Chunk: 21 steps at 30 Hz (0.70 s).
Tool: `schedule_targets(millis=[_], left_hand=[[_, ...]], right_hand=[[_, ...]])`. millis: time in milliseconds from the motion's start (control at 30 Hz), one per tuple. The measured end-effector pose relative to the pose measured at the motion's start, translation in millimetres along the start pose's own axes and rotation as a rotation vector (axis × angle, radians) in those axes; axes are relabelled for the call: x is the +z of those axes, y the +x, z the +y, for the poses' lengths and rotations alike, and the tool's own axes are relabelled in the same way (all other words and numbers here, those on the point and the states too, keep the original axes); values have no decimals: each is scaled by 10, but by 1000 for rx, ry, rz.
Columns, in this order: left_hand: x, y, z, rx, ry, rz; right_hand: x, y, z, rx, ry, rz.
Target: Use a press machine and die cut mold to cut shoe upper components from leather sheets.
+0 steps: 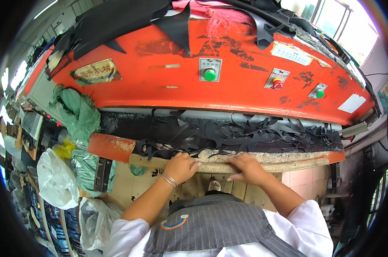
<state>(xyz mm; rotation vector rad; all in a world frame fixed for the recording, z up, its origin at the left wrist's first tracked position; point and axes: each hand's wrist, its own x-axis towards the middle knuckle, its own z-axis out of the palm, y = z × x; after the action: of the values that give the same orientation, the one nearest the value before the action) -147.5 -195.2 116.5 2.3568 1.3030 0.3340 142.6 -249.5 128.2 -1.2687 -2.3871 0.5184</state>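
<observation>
A worn wooden edge strip (pixel 219 168) runs along the front of the machine bed at my waist. My left hand (pixel 182 168), with bangles on its wrist, is closed over this strip left of centre, fingertips beside the black offcuts. To its right, my right hand (pixel 246 168) grips the same strip, fingers over the top and thumb on the near side. Between and beyond my hands lie tangled black sheet offcuts (pixel 215 132) with cut-out shapes, heaped along the bed. Part of my fingers' undersides is hidden.
The red machine beam (pixel 159 77) spans the far side, with a green button (pixel 210 75), a red stop button (pixel 277 85) and another green button (pixel 320 94). Black sheets (pixel 121 25) and pink material (pixel 228 19) lie on top. Plastic bags (pixel 57 177) stand at the left.
</observation>
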Motion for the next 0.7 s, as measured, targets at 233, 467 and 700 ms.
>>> schedule_targets(millis=[233,467,700], left_hand=[[211,-55,2,-51,13,208],[-37,-44,-151,38,-12,-79],[-503,719,-814,184,-33,126]], right_hand=[[385,184,-255,131,-217,-36],[-97,688,-139,-56,-207,-415],[8,2778,352,-676,-341,-128]])
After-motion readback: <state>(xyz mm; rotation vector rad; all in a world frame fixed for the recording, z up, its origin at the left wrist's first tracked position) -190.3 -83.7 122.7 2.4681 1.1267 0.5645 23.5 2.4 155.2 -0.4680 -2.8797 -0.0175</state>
